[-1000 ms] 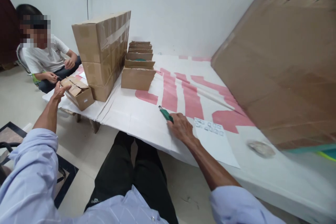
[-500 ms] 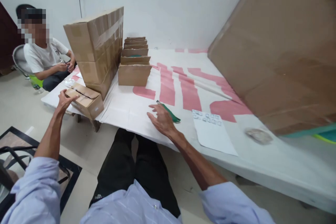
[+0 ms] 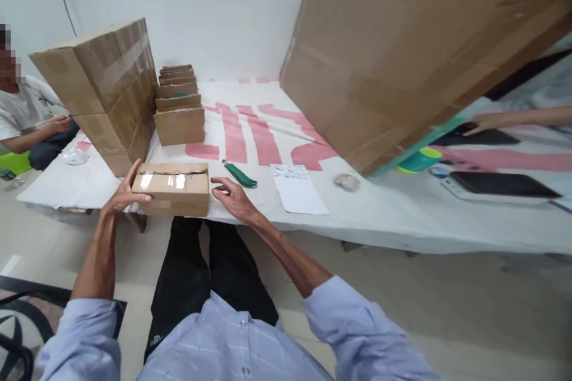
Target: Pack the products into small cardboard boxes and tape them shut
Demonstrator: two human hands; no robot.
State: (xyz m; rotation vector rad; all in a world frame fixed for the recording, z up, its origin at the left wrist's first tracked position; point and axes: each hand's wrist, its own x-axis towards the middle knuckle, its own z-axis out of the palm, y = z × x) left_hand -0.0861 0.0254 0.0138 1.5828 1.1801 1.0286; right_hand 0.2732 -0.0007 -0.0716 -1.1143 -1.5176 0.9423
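Note:
A small cardboard box [image 3: 172, 193] lies lengthwise at the front edge of the table, with shiny clear tape and a torn dark line along its top. My left hand [image 3: 124, 193] grips its left end, thumb on the front side and fingers behind. Just off the box's right end is my right hand [image 3: 235, 199], fingers apart and slightly bent, holding nothing. Behind that hand lies a green utility knife [image 3: 241, 174]. A white sheet with small printed pictures [image 3: 297, 190] rests to its right.
Stacked taped cartons [image 3: 111, 95] stand at left, beside a row of open cardboard boxes [image 3: 181, 125]. A large cardboard panel [image 3: 402, 65] leans at right. Past it are a green tape roll [image 3: 420, 159], a device with a dark screen [image 3: 500, 186] and another person's hand [image 3: 482, 124]. Someone sits far left.
My left hand has brought the box rightward along the table edge and turned it parallel to me. My right hand has moved from beside the knife to near the box. The view swung right.

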